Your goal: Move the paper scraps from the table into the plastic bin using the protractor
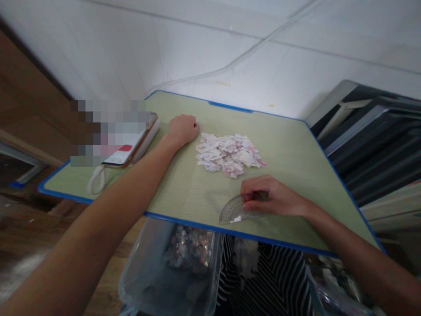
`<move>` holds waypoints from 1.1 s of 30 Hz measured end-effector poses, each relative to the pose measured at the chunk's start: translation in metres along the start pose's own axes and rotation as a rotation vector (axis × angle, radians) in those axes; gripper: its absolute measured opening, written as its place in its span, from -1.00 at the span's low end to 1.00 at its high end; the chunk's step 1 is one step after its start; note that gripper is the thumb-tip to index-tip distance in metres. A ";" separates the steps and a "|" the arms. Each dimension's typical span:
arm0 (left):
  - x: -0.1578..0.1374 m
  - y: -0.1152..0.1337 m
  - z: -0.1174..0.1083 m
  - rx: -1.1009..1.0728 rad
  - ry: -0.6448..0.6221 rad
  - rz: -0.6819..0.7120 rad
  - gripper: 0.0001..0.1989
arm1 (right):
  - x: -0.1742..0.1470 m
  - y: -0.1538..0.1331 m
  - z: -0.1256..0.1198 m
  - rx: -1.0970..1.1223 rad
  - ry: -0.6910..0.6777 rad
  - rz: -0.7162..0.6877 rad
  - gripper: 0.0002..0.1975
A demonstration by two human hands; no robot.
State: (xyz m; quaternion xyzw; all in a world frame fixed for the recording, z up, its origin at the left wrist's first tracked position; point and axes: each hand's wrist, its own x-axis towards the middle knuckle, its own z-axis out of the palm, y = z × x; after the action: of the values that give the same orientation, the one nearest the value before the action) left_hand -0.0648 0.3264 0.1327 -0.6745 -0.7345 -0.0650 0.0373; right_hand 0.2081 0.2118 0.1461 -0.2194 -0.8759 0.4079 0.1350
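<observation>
My right hand (263, 195) pinches a clear half-round protractor (232, 208) low over the front part of the green table. A small white paper scrap (236, 219) shows at the protractor's lower edge, near the table's blue rim. Just beyond that hand lies a heap of torn paper pieces (226, 153), mostly white with some pink. To the left of the heap my left hand (183, 130) rests on the tabletop, its fingers curled in. Whether anything is inside those fingers is hidden.
A phone (131, 151) leans on a white block at the table's left, beside a white loop strap (96, 181). Below the front edge sits a clear plastic bin (138, 267) with shiny scraps. Dark folded panels (378, 145) stand at the right. A white wall (197, 44) borders the back.
</observation>
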 end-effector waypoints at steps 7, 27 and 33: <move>0.001 0.000 0.001 0.007 0.005 0.006 -0.51 | 0.009 0.001 0.010 0.056 0.261 0.079 -0.66; -0.001 0.002 -0.003 0.011 -0.007 -0.006 -0.52 | 0.011 -0.014 0.029 -0.037 0.182 0.158 -0.67; -0.001 0.002 -0.002 -0.001 -0.001 -0.006 -0.51 | 0.013 -0.020 0.037 -0.099 0.138 0.070 -0.69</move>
State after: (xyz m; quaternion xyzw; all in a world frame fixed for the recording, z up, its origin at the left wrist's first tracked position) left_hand -0.0628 0.3252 0.1350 -0.6724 -0.7364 -0.0649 0.0363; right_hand 0.1759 0.1828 0.1388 -0.2839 -0.8755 0.3522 0.1698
